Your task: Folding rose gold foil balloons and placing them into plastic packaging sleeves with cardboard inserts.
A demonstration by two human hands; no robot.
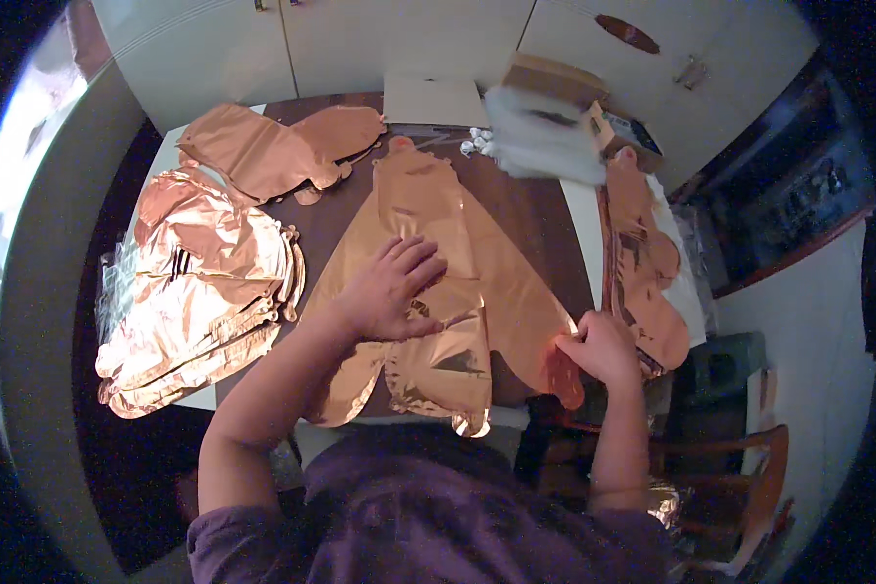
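A flat copper-coloured foil balloon (419, 204) lies spread over the middle of the table, its wide lower part reaching the near edge. My left hand (394, 292) rests on it with fingers stretched out and the palm down. At the balloon's lower right, my right hand (603, 348) pinches the edge of the foil, thumb and fingers closed together. Just under those fingers the foil corner looks reddish and hangs by the table's near edge. The foil is creased and shiny around its lower middle.
A stack of shiny foil balloons (200, 277) covers the table's left side, with another folded balloon (273, 151) behind it. More foil (642, 273) lies at the right edge. Small white pieces (477, 143), a blurred white bag (545, 136) and a box (625, 131) stand at the back. A wooden chair (774, 467) is at lower right.
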